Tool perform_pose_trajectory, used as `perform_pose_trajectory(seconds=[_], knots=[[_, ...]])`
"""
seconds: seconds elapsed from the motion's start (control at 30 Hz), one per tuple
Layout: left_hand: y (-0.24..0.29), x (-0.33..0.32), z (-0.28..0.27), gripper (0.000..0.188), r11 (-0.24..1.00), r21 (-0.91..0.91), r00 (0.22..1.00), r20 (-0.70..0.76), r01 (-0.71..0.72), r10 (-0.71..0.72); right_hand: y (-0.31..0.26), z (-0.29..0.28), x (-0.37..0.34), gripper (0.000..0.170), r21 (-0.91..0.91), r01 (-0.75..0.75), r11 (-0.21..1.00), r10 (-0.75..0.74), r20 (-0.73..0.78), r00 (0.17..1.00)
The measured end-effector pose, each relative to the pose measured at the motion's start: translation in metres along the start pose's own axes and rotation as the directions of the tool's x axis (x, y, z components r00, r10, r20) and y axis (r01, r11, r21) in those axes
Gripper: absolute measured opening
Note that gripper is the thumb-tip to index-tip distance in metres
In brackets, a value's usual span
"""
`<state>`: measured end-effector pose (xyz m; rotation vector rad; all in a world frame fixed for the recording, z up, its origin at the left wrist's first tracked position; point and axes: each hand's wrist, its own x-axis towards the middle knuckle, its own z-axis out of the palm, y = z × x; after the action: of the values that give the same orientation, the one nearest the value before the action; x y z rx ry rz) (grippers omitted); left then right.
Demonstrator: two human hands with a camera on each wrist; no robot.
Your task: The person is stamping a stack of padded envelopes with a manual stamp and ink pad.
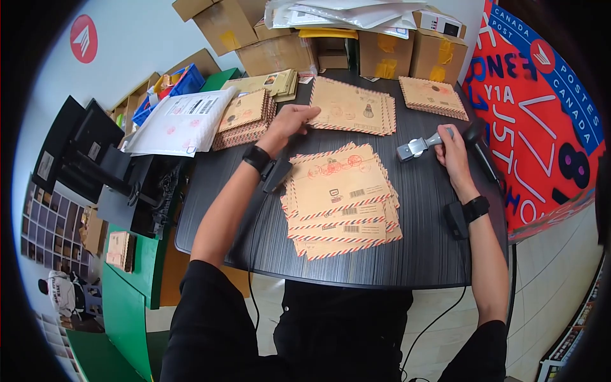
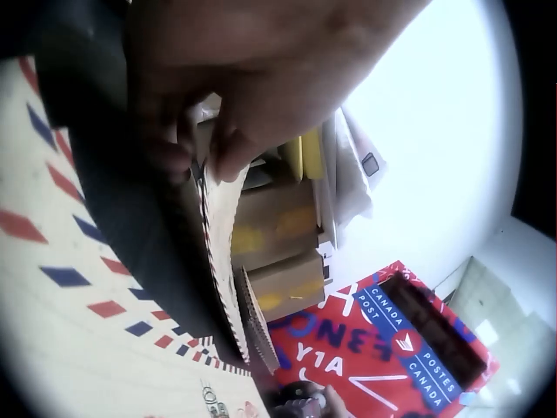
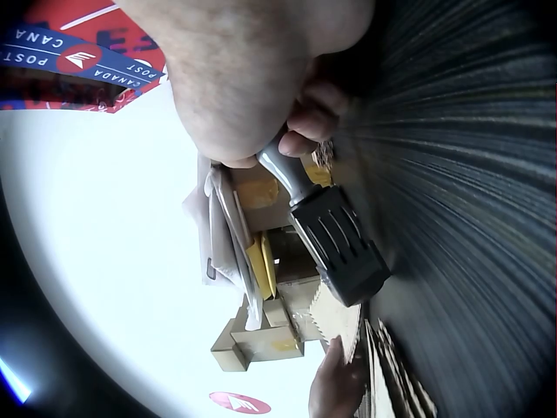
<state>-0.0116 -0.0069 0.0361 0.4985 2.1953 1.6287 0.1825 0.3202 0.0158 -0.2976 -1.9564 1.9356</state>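
In the head view my left hand (image 1: pixel 291 127) pinches the left edge of an envelope (image 1: pixel 347 107) with striped borders, lying with others at the table's back middle. The left wrist view shows thumb and fingers of the left hand (image 2: pixel 235 87) on that envelope's edge (image 2: pixel 218 235). Around the handle of a grey stamp (image 1: pixel 414 149), my right hand (image 1: pixel 453 159) is curled, at the right of the table; the right wrist view shows the stamp's dark head (image 3: pixel 339 248) tilted. Fanned envelopes with red postmarks (image 1: pixel 337 197) lie in front, between my arms.
Envelope stacks stand at back left (image 1: pixel 245 114) and back right (image 1: pixel 434 97). A white parcel (image 1: pixel 184 118) and blue bin (image 1: pixel 191 81) are at left, beside monitors (image 1: pixel 89 134). Cardboard boxes (image 1: pixel 385 56) line the back. A black device (image 1: pixel 487 156) lies right of my right hand.
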Motion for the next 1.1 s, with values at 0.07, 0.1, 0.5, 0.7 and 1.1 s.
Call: perform_pose_trajectory(seconds=[0.07, 0.1, 0.5, 0.7, 1.1], knots=[[-0.007, 0.007, 0.006, 0.028, 0.997, 0.075, 0.999, -0.027, -0.025, 0.027, 0.002, -0.001, 0.001, 0.022, 0.006, -0.004, 1.000, 0.004, -0.004, 1.000], [-0.006, 0.009, 0.009, 0.031, 0.993, 0.113, 0.998, -0.036, -0.037, 0.042, 0.002, -0.001, 0.001, 0.022, 0.000, 0.000, 1.000, 0.000, -0.004, 1.000], [0.012, 0.005, -0.017, 0.027, 0.929, 0.362, 0.989, -0.090, -0.078, 0.118, 0.001, -0.001, 0.000, 0.022, 0.033, 0.009, 0.999, -0.009, -0.007, 1.000], [0.024, -0.073, -0.023, 0.019, 0.976, -0.074, 0.968, 0.133, -0.203, 0.211, -0.001, -0.001, -0.002, 0.023, -0.016, 0.007, 1.000, -0.007, -0.004, 1.000], [-0.024, -0.075, -0.050, 0.025, 0.936, 0.006, 0.782, 0.551, -0.351, 0.290, -0.016, 0.012, -0.007, 0.021, -0.072, 0.076, 0.994, -0.081, -0.055, 0.995]])
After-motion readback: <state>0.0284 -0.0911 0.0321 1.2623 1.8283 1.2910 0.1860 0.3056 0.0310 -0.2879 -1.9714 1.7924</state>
